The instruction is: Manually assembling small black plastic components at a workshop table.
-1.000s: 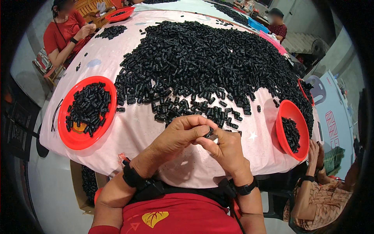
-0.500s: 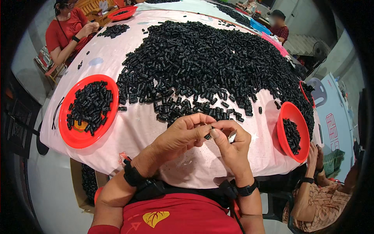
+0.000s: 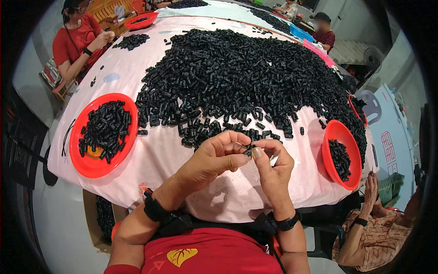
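Pinching one small black part (image 3: 247,150) between them, the left hand (image 3: 214,160) and right hand (image 3: 273,165) are hovering over the pink-covered table (image 3: 159,150).

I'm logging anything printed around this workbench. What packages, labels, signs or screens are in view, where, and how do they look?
Light blue panel: far right beyond the table edge, pale blue with red markings, too bent to make out.
Cardboard box: under the table at lower left, brown, open, holding black pieces.
No screens or labelled packages show.
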